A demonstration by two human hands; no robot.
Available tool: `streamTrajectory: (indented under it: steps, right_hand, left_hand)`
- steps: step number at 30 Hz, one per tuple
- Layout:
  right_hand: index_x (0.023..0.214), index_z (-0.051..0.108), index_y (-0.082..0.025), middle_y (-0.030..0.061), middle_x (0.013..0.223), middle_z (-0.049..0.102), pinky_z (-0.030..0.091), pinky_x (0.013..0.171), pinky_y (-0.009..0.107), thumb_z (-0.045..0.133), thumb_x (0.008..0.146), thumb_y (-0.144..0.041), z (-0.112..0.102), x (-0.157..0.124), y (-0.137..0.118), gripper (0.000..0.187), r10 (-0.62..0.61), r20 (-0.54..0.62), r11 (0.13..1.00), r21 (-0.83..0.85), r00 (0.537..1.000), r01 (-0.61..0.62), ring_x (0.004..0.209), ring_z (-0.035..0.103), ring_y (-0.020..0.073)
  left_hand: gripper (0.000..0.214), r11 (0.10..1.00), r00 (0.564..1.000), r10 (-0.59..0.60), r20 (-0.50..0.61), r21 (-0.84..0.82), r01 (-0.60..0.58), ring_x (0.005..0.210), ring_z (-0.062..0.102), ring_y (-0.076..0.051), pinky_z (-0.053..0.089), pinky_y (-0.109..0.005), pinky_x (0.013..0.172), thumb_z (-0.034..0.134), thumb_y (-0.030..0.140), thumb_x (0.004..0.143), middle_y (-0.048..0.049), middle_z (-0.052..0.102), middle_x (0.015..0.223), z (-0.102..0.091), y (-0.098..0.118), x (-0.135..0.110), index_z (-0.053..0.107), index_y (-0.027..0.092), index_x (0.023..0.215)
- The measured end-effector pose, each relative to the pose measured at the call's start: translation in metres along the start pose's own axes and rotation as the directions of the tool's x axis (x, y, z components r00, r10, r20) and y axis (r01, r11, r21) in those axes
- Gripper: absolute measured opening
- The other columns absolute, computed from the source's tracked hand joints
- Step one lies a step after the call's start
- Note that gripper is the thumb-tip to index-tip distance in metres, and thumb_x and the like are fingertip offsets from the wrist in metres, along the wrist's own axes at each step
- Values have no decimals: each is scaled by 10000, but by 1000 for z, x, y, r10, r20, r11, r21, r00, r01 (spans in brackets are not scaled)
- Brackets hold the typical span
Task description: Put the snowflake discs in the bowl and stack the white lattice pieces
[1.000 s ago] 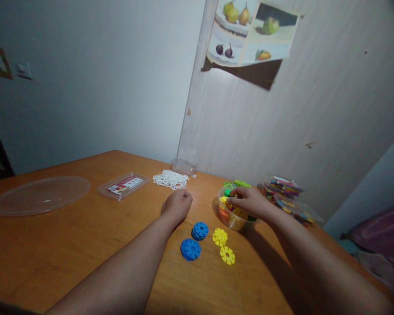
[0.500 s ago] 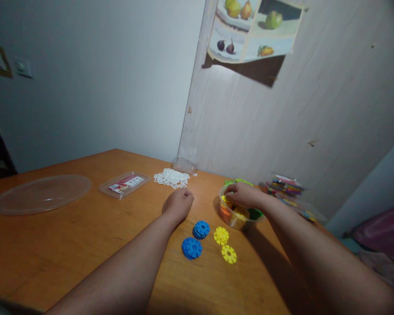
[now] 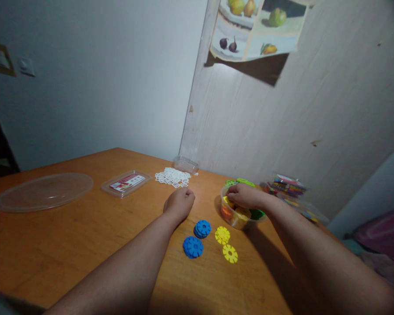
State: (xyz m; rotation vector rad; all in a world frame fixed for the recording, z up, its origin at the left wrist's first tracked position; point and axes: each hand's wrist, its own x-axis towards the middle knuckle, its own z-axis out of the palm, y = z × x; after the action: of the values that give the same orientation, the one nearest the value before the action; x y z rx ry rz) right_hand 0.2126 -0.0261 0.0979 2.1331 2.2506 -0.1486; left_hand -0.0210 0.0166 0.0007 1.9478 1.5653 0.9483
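My left hand [image 3: 179, 204] rests on the table as a closed fist, with nothing showing in it. Just in front of it lie two small piles of blue slotted discs [image 3: 193, 247]. To their right are a few yellow slotted discs [image 3: 230, 253], some overlapping. My right hand [image 3: 243, 195] reaches into a clear round tub [image 3: 229, 215] holding yellow, orange and green discs. Its fingers are curled together against the yellow discs inside the tub. What the fingertips pinch, if anything, is too small to make out.
A heap of white frame-like pieces [image 3: 173, 176] lies beyond my left hand, beside a clear box [image 3: 185, 164]. Left are a labelled plastic lid [image 3: 126, 183] and a large oval clear lid [image 3: 46, 192]. Green discs [image 3: 244, 181] lie behind the tub; stacked packs [image 3: 287, 185] stand right.
The whole view has shifted slightly. My right hand stays in the tub with its fingers moved only a little; my left fist and the discs on the table stay put.
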Motion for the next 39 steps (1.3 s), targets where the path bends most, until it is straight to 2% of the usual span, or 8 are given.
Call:
streamTrajectory:
  steps: [6, 9, 15, 18, 23, 31, 39]
  right_hand:
    - [815, 737, -154, 83, 826, 725, 405, 603, 248, 490, 830, -245, 1, -3, -2, 264, -1, 12, 1000, 15, 1000, 0, 676, 617, 170]
    - [823, 741, -161, 72, 856, 728, 407, 617, 237, 495, 840, -258, 0, -5, 1, 265, -17, -5, 999, 32, 1000, 17, 709, 616, 168]
    - [990, 738, -173, 61, 982, 734, 433, 695, 224, 414, 907, -277, -12, -14, 23, 351, 45, -122, 996, 82, 992, -35, 826, 629, 173]
    - [927, 750, -171, 70, 916, 738, 428, 674, 241, 449, 892, -290, -14, -21, 37, 326, 112, -147, 992, 73, 983, -102, 785, 627, 183]
    - [766, 752, -179, 65, 744, 716, 380, 589, 258, 565, 825, -326, -7, -28, 45, 245, 198, -139, 980, 41, 970, -194, 652, 602, 175]
    - [861, 775, -271, 9, 782, 719, 377, 587, 240, 638, 761, -376, 4, -28, 40, 199, 206, -140, 977, 85, 968, -196, 672, 603, 154]
    - [828, 735, -233, -4, 731, 692, 336, 528, 218, 623, 765, -341, 15, -27, 46, 169, 203, -166, 972, 152, 965, -178, 615, 573, 130]
  left_hand:
    - [229, 1000, 1000, 24, -2, -15, -24, 702, 584, -171, 302, -259, 559, 501, 342, 849, -21, 708, 798, 1, -1, 1, 685, 223, 780]
    - [221, 1000, 1000, 17, 1, -17, -17, 702, 589, -174, 301, -266, 558, 505, 338, 841, -20, 702, 789, 0, -1, 1, 680, 226, 767]
    - [207, 1000, 1000, 24, 2, -19, -24, 714, 591, -176, 308, -269, 564, 506, 333, 832, -19, 701, 803, 1, -2, 1, 678, 228, 784]
    - [216, 1000, 1000, 27, -2, -14, -27, 714, 593, -178, 306, -270, 562, 504, 347, 835, -17, 701, 799, 1, -3, 2, 676, 230, 776]
    - [222, 999, 1000, 23, 6, -26, -23, 723, 603, -182, 321, -263, 570, 509, 356, 839, -19, 709, 803, 1, -4, 2, 686, 230, 797]
    - [232, 1000, 1000, 14, 24, -12, -14, 703, 591, -182, 302, -263, 554, 493, 362, 839, -19, 707, 797, 1, -4, 2, 680, 234, 789]
    - [231, 1000, 1000, 13, 24, -8, -13, 708, 590, -181, 299, -263, 560, 494, 359, 833, -29, 706, 802, -1, 1, 0, 664, 224, 756]
